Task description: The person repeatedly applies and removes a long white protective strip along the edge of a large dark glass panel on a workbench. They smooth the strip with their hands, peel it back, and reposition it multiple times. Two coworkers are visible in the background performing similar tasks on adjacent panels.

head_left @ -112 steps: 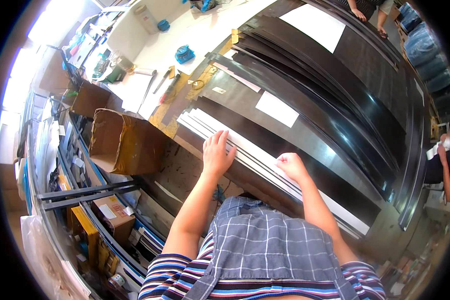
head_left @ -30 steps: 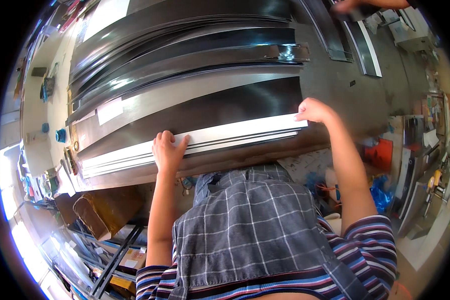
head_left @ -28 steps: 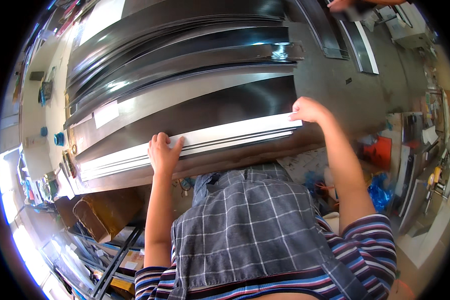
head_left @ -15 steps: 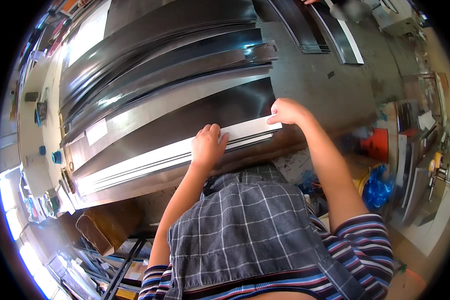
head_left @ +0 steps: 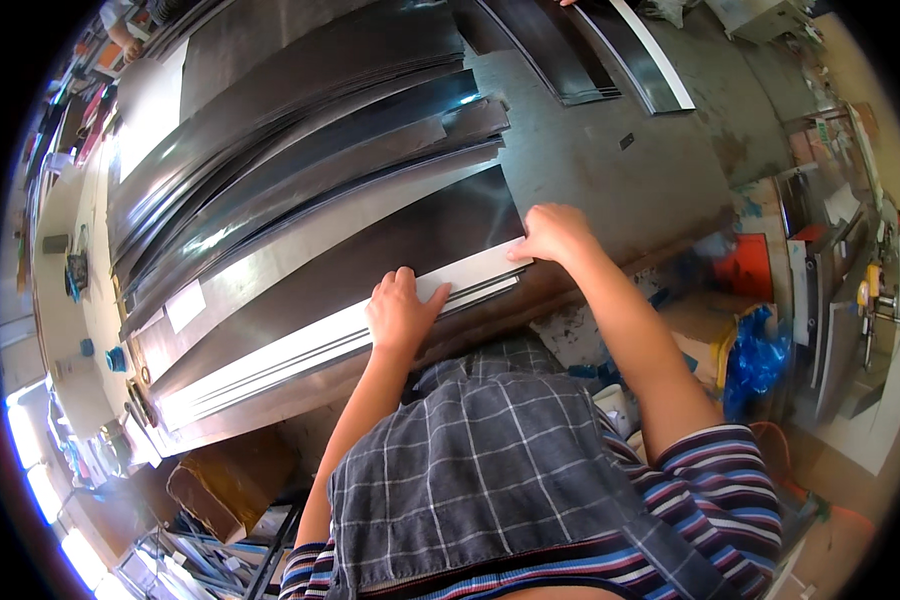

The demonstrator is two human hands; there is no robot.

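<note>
A long white strip [head_left: 478, 264] lies along the near edge of a dark, glossy sheet [head_left: 425, 222] on the metal worktable. My right hand [head_left: 558, 234] pinches the strip's right end, thumb on top, at the sheet's corner. Farther left, my left hand [head_left: 397, 312] rests on the strip with its fingers laid across it and the thumb spread apart. More white strips [head_left: 488, 290] with dark gaps between them run parallel on the side nearer to me. What lies under my left palm is hidden.
Stacked dark sheets [head_left: 300, 110] cover the table's far left. Other dark strips [head_left: 555, 60] lie at the far right, one beside a white strip [head_left: 660, 45]; another person's fingers show there. A cardboard box [head_left: 215, 490] stands below the table's left, a blue plastic bag [head_left: 755, 365] at right.
The whole view has shifted, so the table appears slightly farther left. Both hands keep about the same places on the white strip. A person's arm now shows at the upper left.
</note>
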